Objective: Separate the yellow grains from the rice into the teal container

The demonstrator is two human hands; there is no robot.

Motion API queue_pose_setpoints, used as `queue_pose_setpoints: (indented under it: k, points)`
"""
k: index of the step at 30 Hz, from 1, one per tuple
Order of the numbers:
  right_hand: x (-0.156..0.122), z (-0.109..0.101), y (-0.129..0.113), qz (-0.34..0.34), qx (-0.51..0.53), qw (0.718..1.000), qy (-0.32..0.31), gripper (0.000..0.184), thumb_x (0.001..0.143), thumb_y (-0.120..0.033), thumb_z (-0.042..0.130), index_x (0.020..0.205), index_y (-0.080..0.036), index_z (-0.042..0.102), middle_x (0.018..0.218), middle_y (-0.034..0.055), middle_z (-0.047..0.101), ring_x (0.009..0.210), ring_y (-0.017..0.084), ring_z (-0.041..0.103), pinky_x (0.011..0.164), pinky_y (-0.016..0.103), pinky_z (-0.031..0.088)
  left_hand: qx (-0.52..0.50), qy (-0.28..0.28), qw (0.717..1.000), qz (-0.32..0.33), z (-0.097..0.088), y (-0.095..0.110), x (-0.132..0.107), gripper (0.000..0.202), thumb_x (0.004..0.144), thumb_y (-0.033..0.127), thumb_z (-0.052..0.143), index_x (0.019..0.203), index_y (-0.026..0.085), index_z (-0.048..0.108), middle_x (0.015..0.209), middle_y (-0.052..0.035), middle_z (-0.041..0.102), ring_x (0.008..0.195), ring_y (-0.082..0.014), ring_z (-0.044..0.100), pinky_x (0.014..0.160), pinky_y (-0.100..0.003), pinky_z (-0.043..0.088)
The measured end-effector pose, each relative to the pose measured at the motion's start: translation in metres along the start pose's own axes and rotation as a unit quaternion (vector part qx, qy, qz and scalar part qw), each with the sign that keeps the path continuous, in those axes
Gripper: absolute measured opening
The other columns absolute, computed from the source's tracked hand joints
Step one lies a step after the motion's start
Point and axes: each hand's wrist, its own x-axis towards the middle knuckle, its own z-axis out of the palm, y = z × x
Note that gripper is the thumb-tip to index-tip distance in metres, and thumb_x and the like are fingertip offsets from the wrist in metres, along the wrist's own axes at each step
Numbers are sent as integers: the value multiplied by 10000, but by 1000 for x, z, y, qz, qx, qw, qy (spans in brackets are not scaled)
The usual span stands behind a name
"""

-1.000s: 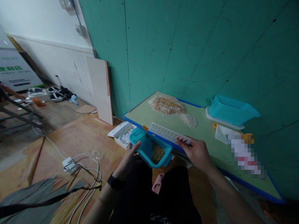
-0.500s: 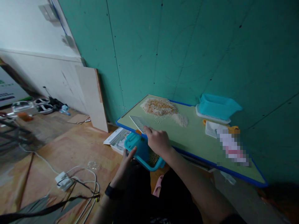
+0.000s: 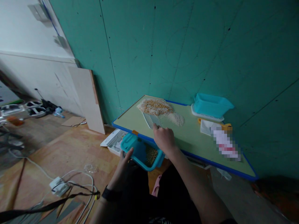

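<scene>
My right hand (image 3: 164,138) is closed round the handle of a white slotted scoop (image 3: 151,120), whose blade is over the table at the near edge of a heap of mixed yellow beans and white grains (image 3: 156,107). Wrapped on the left side of a blue plastic bin (image 3: 140,161) is my left hand (image 3: 125,161), its thumb over the rim. The bin is tilted below the table's front edge, with a layer of beans (image 3: 151,156) at its right end. A smaller pile of white grains (image 3: 176,119) lies right of the heap.
On the blue-edged table (image 3: 191,140), a second blue bin (image 3: 213,105) stands on a white lid at the back right, near a white-and-yellow item (image 3: 207,127) and a blurred package (image 3: 225,144). An open white box (image 3: 114,143) sits below the left edge. Cables (image 3: 81,183) trail across the floor.
The scoop has moved from above the bin and table edge, rightward and up, to the near side of the heap. My left hand still holds the bin. The view has shifted slightly.
</scene>
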Motion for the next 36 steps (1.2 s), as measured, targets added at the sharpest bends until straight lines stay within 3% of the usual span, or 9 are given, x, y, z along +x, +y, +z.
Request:
queue_pose_setpoints:
  k: [6, 14, 23, 32, 36]
  points:
    - [-5, 3, 22, 43, -5, 999, -9, 519, 1152, -116, 458, 1616, -163, 687, 1166, 232, 900, 1150, 316, 903, 956, 364, 670, 20, -13, 1000, -1, -4, -1, 2, 849, 989, 615, 920, 1680, 396, 480, 1452, -154, 783, 1148, -326, 887, 954, -463, 750]
    - [0, 13, 65, 115, -5, 993, 8, 526, 1201, -204, 419, 1623, -191, 733, 1173, 228, 909, 1126, 330, 906, 964, 385, 658, 29, -3, 1000, 7, -4, -3, 3, 782, 1021, 597, 879, 1677, 404, 497, 1523, -161, 741, 1109, -316, 890, 948, -476, 754]
    - [-9, 19, 102, 201, -6, 979, 16, 477, 1231, -315, 430, 1402, -174, 852, 1172, 216, 907, 1115, 320, 891, 944, 351, 615, 20, 1, 1000, -3, -3, -2, 3, 751, 1006, 589, 894, 1631, 402, 521, 1549, -152, 730, 1161, -326, 882, 970, -478, 750]
    - [-5, 27, 126, 228, 9, 972, 62, 431, 1203, -307, 511, 1192, -144, 910, 1122, 235, 906, 1071, 349, 868, 891, 379, 570, 17, 12, 1000, -6, -2, -3, 4, 753, 923, 623, 969, 1492, 360, 553, 1480, -139, 753, 1152, -327, 880, 965, -471, 740]
    - [-7, 36, 135, 224, 27, 969, 104, 419, 1185, -308, 530, 1125, -130, 905, 1111, 245, 908, 1049, 352, 862, 833, 363, 542, 18, 18, 1000, -10, -2, -3, 7, 836, 889, 638, 997, 1525, 359, 531, 1525, -159, 713, 1165, -339, 871, 977, -500, 747]
